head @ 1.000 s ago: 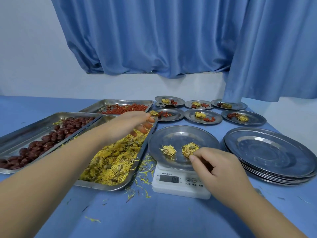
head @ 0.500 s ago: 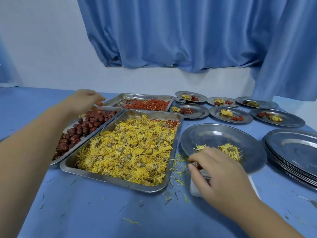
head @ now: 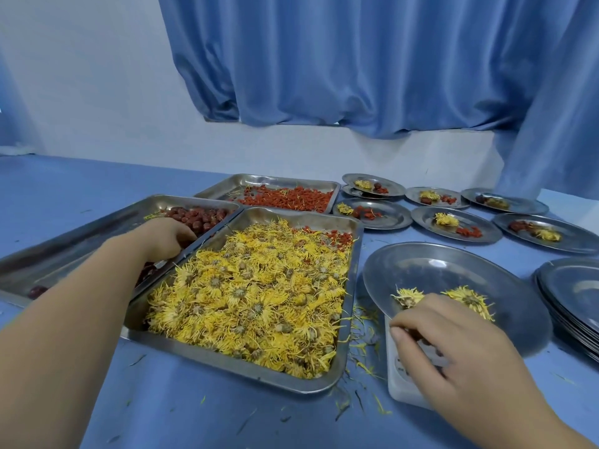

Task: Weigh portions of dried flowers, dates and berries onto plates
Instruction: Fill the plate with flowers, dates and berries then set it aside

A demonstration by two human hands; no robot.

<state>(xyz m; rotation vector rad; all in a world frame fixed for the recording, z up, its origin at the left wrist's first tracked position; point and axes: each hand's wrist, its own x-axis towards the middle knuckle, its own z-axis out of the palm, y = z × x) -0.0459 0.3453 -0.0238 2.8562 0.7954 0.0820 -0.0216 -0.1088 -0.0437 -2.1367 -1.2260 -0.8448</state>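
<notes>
Half a second ago the left hand (head: 168,238) was raised over the far end of the date tray (head: 81,234). Now it is down among the red dates (head: 201,217), fingers curled in. The fingertips are buried, so I cannot tell whether its grip has closed on one. The right hand (head: 453,354) has stayed on the white scale (head: 402,384), fingers bent at the near rim of the steel plate (head: 453,267) standing on it. Whether that grip holds anything cannot be told either. Two dried chrysanthemum heads (head: 470,298) lie on that plate, just beyond the knuckles.

Between the hands sits the flower tray (head: 227,371), heaped with yellow dried flowers (head: 259,293); a few red berries (head: 337,236) lie in its far right corner. Behind it is the berry tray (head: 275,181). Six filled plates (head: 453,225) stand at the back right, and a stack of bare plates (head: 577,286) is at the right edge. Loose petals (head: 363,335) litter the blue tabletop (head: 162,416) between the flower tray and the scale.

The left forearm covers the middle of the date tray. The right hand hides most of the scale's face.
</notes>
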